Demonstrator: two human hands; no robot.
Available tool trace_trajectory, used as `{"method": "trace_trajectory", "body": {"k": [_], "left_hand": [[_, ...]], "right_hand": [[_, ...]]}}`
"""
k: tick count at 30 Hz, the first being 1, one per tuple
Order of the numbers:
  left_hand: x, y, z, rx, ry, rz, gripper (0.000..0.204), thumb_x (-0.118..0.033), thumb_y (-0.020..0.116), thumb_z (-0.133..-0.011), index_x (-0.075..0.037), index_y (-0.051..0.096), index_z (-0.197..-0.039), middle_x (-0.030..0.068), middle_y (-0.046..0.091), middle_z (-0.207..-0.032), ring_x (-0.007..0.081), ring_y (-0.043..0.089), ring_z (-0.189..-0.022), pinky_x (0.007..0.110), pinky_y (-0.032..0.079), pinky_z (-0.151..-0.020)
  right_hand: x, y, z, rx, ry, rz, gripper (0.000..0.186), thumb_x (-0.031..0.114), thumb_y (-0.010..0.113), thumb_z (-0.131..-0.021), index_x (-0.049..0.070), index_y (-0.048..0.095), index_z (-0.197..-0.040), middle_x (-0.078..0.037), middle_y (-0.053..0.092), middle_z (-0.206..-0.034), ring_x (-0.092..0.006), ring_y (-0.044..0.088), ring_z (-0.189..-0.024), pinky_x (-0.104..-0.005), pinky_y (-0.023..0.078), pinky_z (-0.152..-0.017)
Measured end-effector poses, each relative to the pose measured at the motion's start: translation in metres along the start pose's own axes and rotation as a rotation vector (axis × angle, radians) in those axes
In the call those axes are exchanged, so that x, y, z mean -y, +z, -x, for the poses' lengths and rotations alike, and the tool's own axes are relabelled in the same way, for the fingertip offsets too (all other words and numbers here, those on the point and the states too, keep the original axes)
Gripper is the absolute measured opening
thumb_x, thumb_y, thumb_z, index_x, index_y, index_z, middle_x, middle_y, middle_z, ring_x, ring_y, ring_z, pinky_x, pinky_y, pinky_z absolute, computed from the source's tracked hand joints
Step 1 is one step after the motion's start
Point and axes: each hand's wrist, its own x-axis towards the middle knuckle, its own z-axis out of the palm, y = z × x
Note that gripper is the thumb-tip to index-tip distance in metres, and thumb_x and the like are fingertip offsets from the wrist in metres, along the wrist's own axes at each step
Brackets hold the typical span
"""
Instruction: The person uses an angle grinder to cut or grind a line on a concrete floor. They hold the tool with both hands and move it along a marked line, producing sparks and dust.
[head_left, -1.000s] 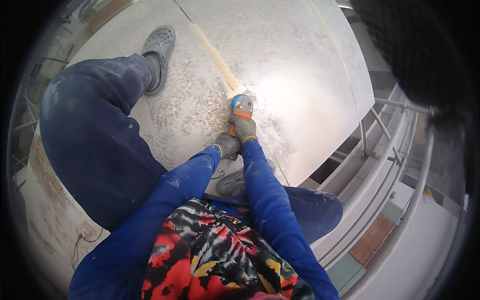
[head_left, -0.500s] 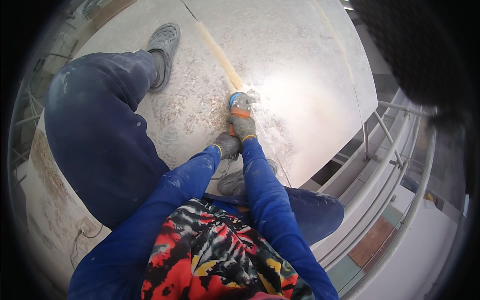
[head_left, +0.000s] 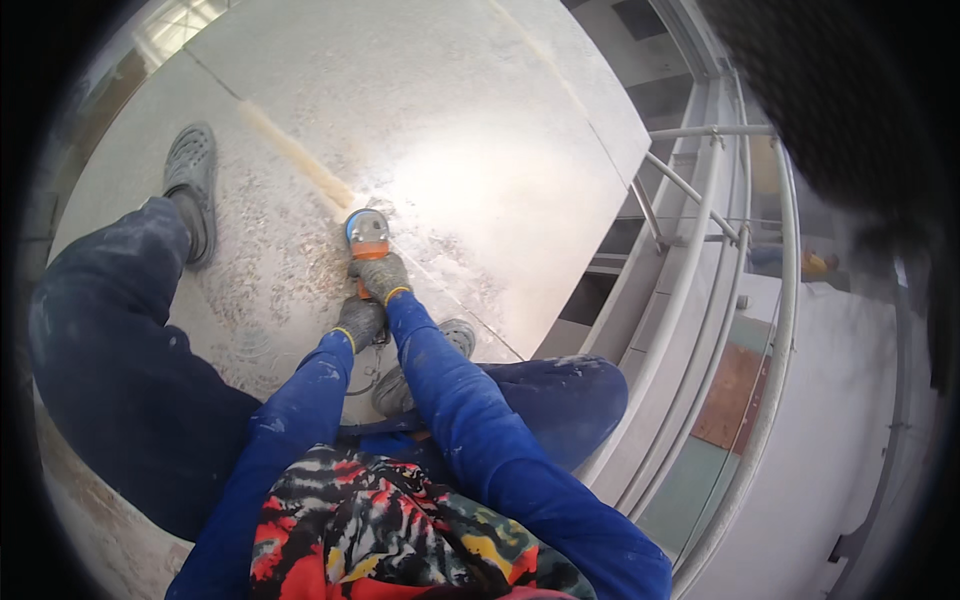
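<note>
I hold an angle grinder (head_left: 368,232) with an orange body, a grey metal head and a blue edge at its disc. It lies head-away on a pale, dusty panel surface (head_left: 290,60), at the near end of a tan ground strip (head_left: 297,158) along a seam. Wrapped round the body just behind the head is my right hand (head_left: 381,276), in a grey knit glove. Closer to me, my left hand (head_left: 361,321), gloved alike, grips the grinder's rear end. A dark cord shows beneath the left hand. The disc's underside is hidden.
My grey clogs rest on the surface, one shoe (head_left: 190,165) at far left, the other (head_left: 455,338) beside my right forearm. Beyond the panel's right edge runs a metal pipe railing (head_left: 785,300), with a lower level under it. The seam (head_left: 455,295) continues toward me past the grinder.
The view has swung, so hands, grinder and panel appear farther left and slightly lower. Both hands keep their hold on the grinder, at about the same spot by the tan strip.
</note>
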Motion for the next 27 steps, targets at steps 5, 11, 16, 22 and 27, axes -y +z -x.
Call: {"method": "trace_trajectory", "body": {"k": [5,11,16,22,27], "left_hand": [[0.036,0.028,-0.033,0.134,0.221,-0.386,0.03,-0.025,0.057,-0.099,-0.017,0.072,-0.123,0.0099,0.076,-0.112,0.0263,0.073,-0.106,0.042,0.056,-0.089],[0.06,0.066,-0.036,-0.012,0.169,-0.5,0.027,-0.023,0.056,-0.099,-0.019,0.074,-0.119,0.0063,0.077,-0.113,0.0238,0.071,-0.11,0.04,0.055,-0.088],[0.049,0.06,-0.038,0.09,0.136,-0.507,0.026,-0.024,0.059,-0.097,-0.02,0.074,-0.117,0.0061,0.077,-0.112,0.0227,0.071,-0.109,0.039,0.055,-0.088],[0.025,0.031,-0.02,-0.051,0.117,-0.352,0.026,-0.026,0.061,-0.095,-0.017,0.075,-0.116,0.0067,0.078,-0.105,0.0285,0.074,-0.1,0.044,0.057,-0.084],[0.0,-0.007,-0.015,0.109,-0.015,-0.004,0.022,-0.027,0.067,-0.088,-0.013,0.077,-0.102,0.0109,0.077,-0.096,0.0306,0.075,-0.093,0.044,0.058,-0.084]], "right_hand": [[0.008,-0.023,-0.004,0.02,0.204,-0.121,0.056,0.036,0.086,-0.068,0.003,0.074,-0.112,-0.02,0.075,-0.108,-0.0347,0.072,-0.101,-0.0433,0.057,-0.091],[0.02,-0.018,-0.009,0.105,0.034,0.027,0.053,0.038,0.083,-0.071,0.003,0.074,-0.11,-0.019,0.075,-0.105,-0.0313,0.073,-0.099,-0.0409,0.057,-0.089],[0.013,-0.02,-0.012,0.098,-0.008,0.136,0.053,0.04,0.082,-0.072,0.005,0.074,-0.111,-0.019,0.074,-0.108,-0.0316,0.072,-0.1,-0.0416,0.056,-0.091],[0.016,-0.016,-0.005,0.061,-0.045,0.167,0.057,0.046,0.082,-0.07,0.008,0.074,-0.112,-0.021,0.073,-0.113,-0.0343,0.07,-0.106,-0.0439,0.056,-0.092],[0.002,-0.012,0.0,-0.024,0.096,-0.141,0.053,0.033,0.088,-0.068,0.0,0.074,-0.107,-0.019,0.077,-0.099,-0.0305,0.075,-0.088,-0.0422,0.059,-0.081]]}}
